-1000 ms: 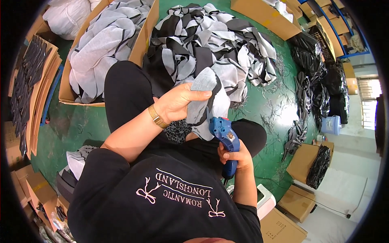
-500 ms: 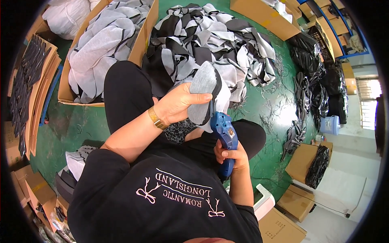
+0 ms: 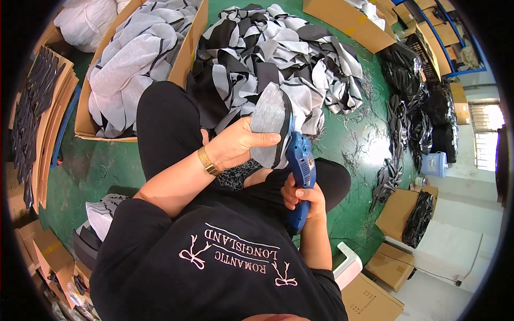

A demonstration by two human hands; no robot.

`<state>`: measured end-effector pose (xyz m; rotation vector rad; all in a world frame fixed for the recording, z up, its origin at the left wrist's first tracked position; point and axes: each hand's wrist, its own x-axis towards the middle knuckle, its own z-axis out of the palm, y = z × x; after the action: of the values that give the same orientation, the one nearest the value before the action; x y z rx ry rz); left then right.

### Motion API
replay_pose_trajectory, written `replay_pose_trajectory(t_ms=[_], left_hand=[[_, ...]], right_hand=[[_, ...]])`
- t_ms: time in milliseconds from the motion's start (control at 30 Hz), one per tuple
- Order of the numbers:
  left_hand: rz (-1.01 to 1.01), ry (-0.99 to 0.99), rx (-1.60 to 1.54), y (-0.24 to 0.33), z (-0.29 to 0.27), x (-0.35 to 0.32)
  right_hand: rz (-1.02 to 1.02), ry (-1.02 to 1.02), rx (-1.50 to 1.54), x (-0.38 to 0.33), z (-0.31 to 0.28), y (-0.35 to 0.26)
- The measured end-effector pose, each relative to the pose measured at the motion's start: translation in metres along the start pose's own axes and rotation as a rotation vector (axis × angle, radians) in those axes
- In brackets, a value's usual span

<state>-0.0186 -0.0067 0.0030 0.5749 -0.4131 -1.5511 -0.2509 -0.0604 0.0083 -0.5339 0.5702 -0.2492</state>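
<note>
Centrally, as seen from above, a gray piece of fabric (image 3: 266, 113) with a black band along its right edge is held up before a person (image 3: 176, 267) dressed in black. It is pinched by the left hand (image 3: 234, 145), which is closed on it, the thumb laid flat on top and the other fingers mostly hidden; a gold-coloured watch (image 3: 208, 161) is worn on that wrist. A blue power tool (image 3: 301, 159) is gripped by the right hand (image 3: 305, 195), its fingers curled around the handle. The tool's tip is placed right at the black edge; whether they touch cannot be told. Beyond, a large heap of gray and black cloth (image 3: 289, 45) is spread over the green floor (image 3: 337, 160), and more gray cloth (image 3: 131, 64) is piled in an open cardboard box (image 3: 188, 51) at left.
</note>
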Motion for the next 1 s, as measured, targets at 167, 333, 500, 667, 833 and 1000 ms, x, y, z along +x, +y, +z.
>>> replay_pose_trajectory(t_ms=[167,333,500,667,833,1000], left_hand=[[-0.02,-0.033,-0.02,0.001,0.006,-0.002],[-0.024,-0.015,0.055,-0.007,0.01,-0.003],[-0.071,-0.001,0.294,-0.025,0.01,-0.009],[-0.031,0.149,0.167,-0.011,0.01,-0.001],[0.026,0.185,0.106,-0.021,-0.003,0.006],[-0.067,0.186,0.029,-0.027,0.002,0.005]], right_hand=[[-0.133,0.052,-0.022,0.01,0.007,-0.021],[-0.338,0.272,-0.416,0.019,0.023,-0.051],[-0.465,0.448,-0.887,0.039,0.05,-0.052],[-0.422,0.349,-0.857,0.042,0.037,-0.04],[-0.422,0.383,-0.71,0.039,0.036,-0.034],[-0.438,0.473,-0.896,0.041,0.042,-0.03]])
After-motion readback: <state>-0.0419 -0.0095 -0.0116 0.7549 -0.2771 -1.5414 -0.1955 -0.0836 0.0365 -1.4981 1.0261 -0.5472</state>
